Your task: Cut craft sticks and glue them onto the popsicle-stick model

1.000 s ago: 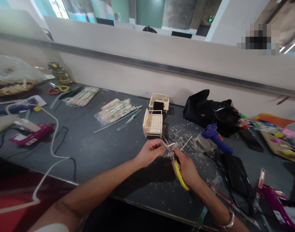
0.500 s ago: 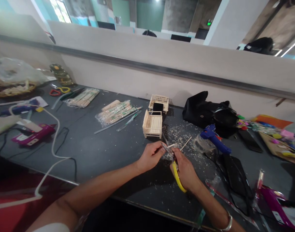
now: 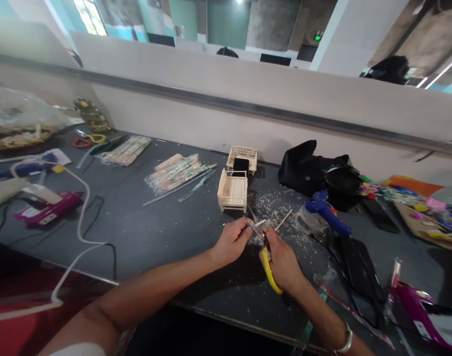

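My right hand (image 3: 283, 262) is closed around a pair of scissors (image 3: 269, 274) with yellow handles, their blades pointing up and left. Close to the blades, my left hand (image 3: 229, 244) pinches with thumb and forefinger. A short pale wooden stick (image 3: 261, 222) shows across the blades, in line with those fingertips; its other end is hidden. Another thin stick (image 3: 284, 220) slants up just beyond my right hand. Behind my hands stands a small bed-like frame of wooden sticks (image 3: 233, 193). A latticed miniature piece (image 3: 242, 157) stands behind it, with a black object (image 3: 241, 167) between.
Pale chips (image 3: 275, 207) litter the table around the scissors. To the right lie a blue glue gun (image 3: 327, 212), a black bag (image 3: 314, 170) and cables. Packs of sticks (image 3: 177, 172) lie left. A white cord (image 3: 83, 212) crosses the far left. A low partition (image 3: 196, 109) closes the back.
The view has shifted very slightly. Both hands and the scissors keep nearly the same place; the blades look slightly changed in angle.
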Tool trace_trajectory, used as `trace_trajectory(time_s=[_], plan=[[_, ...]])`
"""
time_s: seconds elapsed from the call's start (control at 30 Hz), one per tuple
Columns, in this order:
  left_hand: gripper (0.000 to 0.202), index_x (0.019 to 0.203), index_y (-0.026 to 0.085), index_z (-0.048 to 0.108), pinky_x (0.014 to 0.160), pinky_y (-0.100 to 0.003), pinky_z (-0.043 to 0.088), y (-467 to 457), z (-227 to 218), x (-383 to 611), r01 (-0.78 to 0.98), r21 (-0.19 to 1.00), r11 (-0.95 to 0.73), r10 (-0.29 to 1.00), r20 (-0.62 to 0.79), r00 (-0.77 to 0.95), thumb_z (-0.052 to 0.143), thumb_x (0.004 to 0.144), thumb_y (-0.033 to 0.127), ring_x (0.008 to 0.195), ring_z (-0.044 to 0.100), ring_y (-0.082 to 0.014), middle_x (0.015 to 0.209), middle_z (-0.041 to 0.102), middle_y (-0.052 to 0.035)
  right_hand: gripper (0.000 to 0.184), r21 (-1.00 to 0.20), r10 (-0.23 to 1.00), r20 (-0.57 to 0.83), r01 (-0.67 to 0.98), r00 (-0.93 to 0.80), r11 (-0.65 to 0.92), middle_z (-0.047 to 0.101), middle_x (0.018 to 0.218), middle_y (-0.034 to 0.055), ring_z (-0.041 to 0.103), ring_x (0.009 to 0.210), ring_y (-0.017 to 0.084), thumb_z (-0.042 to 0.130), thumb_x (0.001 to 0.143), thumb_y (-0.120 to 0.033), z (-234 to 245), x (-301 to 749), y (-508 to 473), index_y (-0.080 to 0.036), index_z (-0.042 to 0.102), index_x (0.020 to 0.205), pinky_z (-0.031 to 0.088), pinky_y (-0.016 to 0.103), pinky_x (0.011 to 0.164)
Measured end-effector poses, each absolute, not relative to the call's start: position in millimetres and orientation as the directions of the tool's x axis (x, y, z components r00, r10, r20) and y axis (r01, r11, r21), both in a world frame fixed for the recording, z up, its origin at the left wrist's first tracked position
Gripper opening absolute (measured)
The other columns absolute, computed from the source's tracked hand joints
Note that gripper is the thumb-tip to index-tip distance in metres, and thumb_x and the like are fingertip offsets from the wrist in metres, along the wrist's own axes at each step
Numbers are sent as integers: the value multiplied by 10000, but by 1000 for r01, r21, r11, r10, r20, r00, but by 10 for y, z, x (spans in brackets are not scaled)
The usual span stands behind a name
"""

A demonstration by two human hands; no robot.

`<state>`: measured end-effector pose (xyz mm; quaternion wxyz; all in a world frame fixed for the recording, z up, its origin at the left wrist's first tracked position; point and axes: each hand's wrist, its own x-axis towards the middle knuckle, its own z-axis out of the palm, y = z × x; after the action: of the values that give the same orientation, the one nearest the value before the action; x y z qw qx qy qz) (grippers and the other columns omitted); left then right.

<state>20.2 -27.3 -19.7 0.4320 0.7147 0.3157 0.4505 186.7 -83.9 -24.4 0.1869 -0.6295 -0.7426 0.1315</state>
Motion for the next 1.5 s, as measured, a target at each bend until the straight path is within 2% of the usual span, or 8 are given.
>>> trace_trajectory(time_s=[0.17,0.33,0.53,0.63,0.8,0.97,1.27,1.5], plan=[[367,733,171,581,616,-243,410,-282,-188,222,-100,964,-245,864,264,428,553,863,513,612,475,-124,634,536,18,580,-454,976,130,865,-174,214,658,1188,147,627,1087,267,492,715,-68,-236,1879,-837,-155,508,1288,479,416,968],[428,692,180,537,579,-239,387,-291,-176,227,-152,982,-110,862,170,477,583,810,589,575,418,-115,586,468,41,577,-446,984,63,877,-167,178,690,1120,109,654,1011,244,512,707,-59,-223,1896,-850,-181,534,1270,497,359,898],[329,773,180,591,659,-261,413,-266,-170,191,62,941,-333,851,271,450,490,895,468,671,510,-146,710,596,-9,549,-417,984,108,892,-144,177,704,1093,121,667,988,258,513,712,-54,-259,1884,-851,-160,543,1251,519,357,864],[312,779,180,588,665,-258,422,-266,-168,181,65,924,-377,838,310,449,471,912,437,677,525,-146,731,612,-19,588,-403,975,158,891,-157,208,681,1155,128,653,1031,262,513,711,-51,-287,1880,-846,-170,517,1287,515,382,902],[396,692,178,541,598,-239,388,-257,-184,196,-78,963,-256,837,262,480,537,863,535,590,441,-119,604,491,29,598,-376,972,144,898,-186,228,652,1180,173,631,1057,287,519,718,-87,-279,1885,-842,-110,501,1315,498,433,949],[443,658,181,516,547,-234,351,-246,-196,214,-180,980,-80,820,167,547,589,808,592,557,394,-108,565,413,50,609,-393,977,79,894,-200,215,674,1136,154,642,1021,272,515,691,-78,-265,1901,-850,-113,519,1299,501,411,932],[294,798,176,583,653,-249,409,-247,-207,194,23,952,-304,844,258,469,526,885,451,674,515,-138,713,588,4,600,-385,981,124,905,-146,183,674,1145,133,638,1032,266,527,704,-60,-274,1898,-830,-168,531,1294,499,387,921],[430,680,174,547,588,-243,366,-236,-218,188,-79,969,-233,820,240,520,543,855,567,593,426,-120,609,477,25,638,-374,972,137,899,-188,227,648,1175,142,612,1059,284,541,689,-75,-308,1916,-831,-160,508,1321,480,451,967]])
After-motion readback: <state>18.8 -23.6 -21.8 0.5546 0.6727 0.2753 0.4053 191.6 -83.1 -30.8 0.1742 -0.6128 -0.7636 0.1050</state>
